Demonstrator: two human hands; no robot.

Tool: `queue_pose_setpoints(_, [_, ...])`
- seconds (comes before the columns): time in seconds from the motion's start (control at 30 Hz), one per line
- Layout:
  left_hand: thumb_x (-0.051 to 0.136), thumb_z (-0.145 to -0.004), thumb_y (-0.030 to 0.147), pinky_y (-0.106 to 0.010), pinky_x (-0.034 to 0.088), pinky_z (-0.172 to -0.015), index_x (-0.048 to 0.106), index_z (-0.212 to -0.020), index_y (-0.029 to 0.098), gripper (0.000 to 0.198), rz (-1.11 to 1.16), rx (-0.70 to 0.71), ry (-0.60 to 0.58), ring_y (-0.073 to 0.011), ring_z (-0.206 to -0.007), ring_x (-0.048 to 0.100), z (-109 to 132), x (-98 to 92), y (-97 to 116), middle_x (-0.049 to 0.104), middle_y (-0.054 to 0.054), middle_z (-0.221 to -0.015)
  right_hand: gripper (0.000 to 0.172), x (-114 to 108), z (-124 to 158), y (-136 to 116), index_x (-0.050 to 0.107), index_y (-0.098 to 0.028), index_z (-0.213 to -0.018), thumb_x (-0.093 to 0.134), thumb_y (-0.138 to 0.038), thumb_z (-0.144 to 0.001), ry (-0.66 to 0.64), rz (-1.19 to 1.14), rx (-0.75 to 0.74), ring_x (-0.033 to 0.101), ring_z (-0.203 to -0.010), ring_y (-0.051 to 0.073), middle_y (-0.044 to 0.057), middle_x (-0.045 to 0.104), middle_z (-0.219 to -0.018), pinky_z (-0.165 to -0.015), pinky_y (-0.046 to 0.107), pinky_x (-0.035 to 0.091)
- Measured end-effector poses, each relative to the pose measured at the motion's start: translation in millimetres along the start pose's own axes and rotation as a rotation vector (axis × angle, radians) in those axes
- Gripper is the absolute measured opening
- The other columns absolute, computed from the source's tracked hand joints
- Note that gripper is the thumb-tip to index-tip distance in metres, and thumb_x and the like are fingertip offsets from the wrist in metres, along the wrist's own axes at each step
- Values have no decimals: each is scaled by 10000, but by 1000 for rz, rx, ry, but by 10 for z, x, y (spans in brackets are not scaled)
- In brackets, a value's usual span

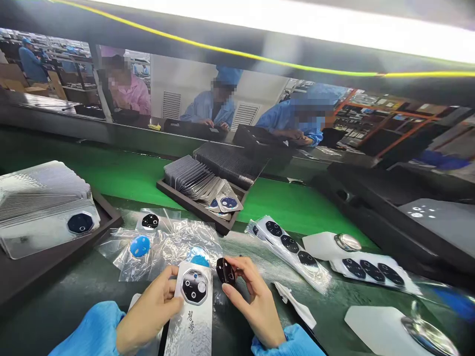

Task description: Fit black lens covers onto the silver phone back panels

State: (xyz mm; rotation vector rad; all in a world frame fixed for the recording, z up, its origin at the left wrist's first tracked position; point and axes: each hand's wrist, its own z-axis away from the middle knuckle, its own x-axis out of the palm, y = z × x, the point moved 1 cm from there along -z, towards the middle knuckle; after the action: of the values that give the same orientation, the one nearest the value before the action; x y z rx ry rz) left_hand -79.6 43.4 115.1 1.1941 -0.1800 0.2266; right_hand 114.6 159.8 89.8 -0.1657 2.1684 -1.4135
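My left hand (158,306) grips the side of a silver phone back panel (188,336), which has an octagonal camera opening with dark lens circles near its top and black lettering below. Between thumb and fingers, my right hand (254,299) pinches a black camera lens cover (224,272) with small holes, tilted beside the panel's upper right edge. Behind the panel lie crumpled clear plastic bags (166,247), a blue round film piece (140,245) and another black lens cover (150,221). A white strip with several black lens covers (289,243) lies to the right in clear plastic.
A tray of stacked silver panels (48,212) stands at left. Another tray (193,210) of upright panels sits on the green belt (126,170). At right are a second strip (373,272) and white dispensers with metal discs (430,333). Co-workers sit across the line.
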Motion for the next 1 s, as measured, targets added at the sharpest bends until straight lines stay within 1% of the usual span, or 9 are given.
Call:
queue_pose_setpoints(0.2, [590,-744,230,-278,401,-665,449,-1096,181,383,25,-53,44,-140,-695,571,-30,-31,-23,650,-18,-882,341,-3,19,-31,613,-282,-1169,636,-315,-830,-54,79,-10,570,-883,230,59,583,-1007,-771,350,506])
queue_pose_setpoints(0.33, [582,-732,207,-273,404,-670,454,-1114,175,404,35,-60,57,-141,-694,566,-40,-42,-15,653,-17,-871,341,-4,21,-47,610,-309,-1183,637,-309,-843,-85,86,-32,575,-887,221,46,587,-1014,-766,328,506])
queue_pose_setpoints(0.47, [586,-753,212,-272,401,-661,462,-1142,191,409,48,-75,46,-132,-651,548,-30,-41,10,655,-14,-890,341,-5,20,-67,608,-319,-1176,648,-309,-838,-101,91,-29,570,-860,209,37,575,-1015,-745,318,505])
queue_pose_setpoints(0.6, [592,-757,207,-269,395,-678,475,-1145,195,406,45,-69,56,-132,-684,556,-22,-47,16,652,-21,-931,338,-9,28,-78,604,-312,-1172,648,-301,-837,-94,96,-29,559,-844,202,38,560,-1008,-730,314,500])
queue_pose_setpoints(0.77, [579,-757,194,-284,399,-706,476,-1139,198,396,3,-68,66,-146,-718,567,-22,-48,12,658,-22,-930,335,1,22,-82,611,-302,-1163,643,-305,-829,-78,109,-29,563,-857,212,46,569,-1005,-710,315,497])
queue_pose_setpoints(1.0, [592,-758,206,-272,400,-700,474,-1104,201,365,44,-54,48,-165,-779,608,-30,-38,16,659,-18,-906,322,7,13,-82,626,-290,-1150,639,-332,-831,-74,113,-23,569,-847,217,48,582,-974,-690,314,491])
